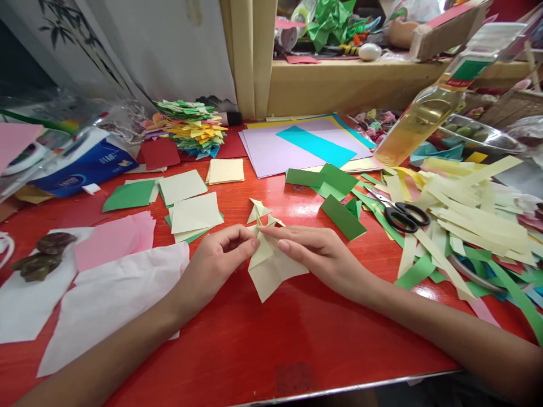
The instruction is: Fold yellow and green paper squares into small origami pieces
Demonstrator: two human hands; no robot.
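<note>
A pale yellow sheet of paper (274, 271), partly folded, is between my two hands above the red table (237, 345). My left hand (227, 251) pinches its left upper edge between thumb and curled fingers. From the other side, my right hand (318, 251) grips the upper right part, fingers stretched over the paper and thumb beneath them. Just beyond the fingertips lies a small folded pale yellow paper piece (258, 210). Another folded tip shows behind my right fingers, partly hidden. Square cream sheets (194, 212) lie left of my hands.
Black-handled scissors (401, 217) lie among paper strips (479, 217) on the right. Green paper pieces (343, 217) are nearer the middle. A leaning glass bottle (424, 116), lilac sheets (271, 150) and a stack of folded papers (195, 130) stand farther back. Pink paper (112, 240) lies left.
</note>
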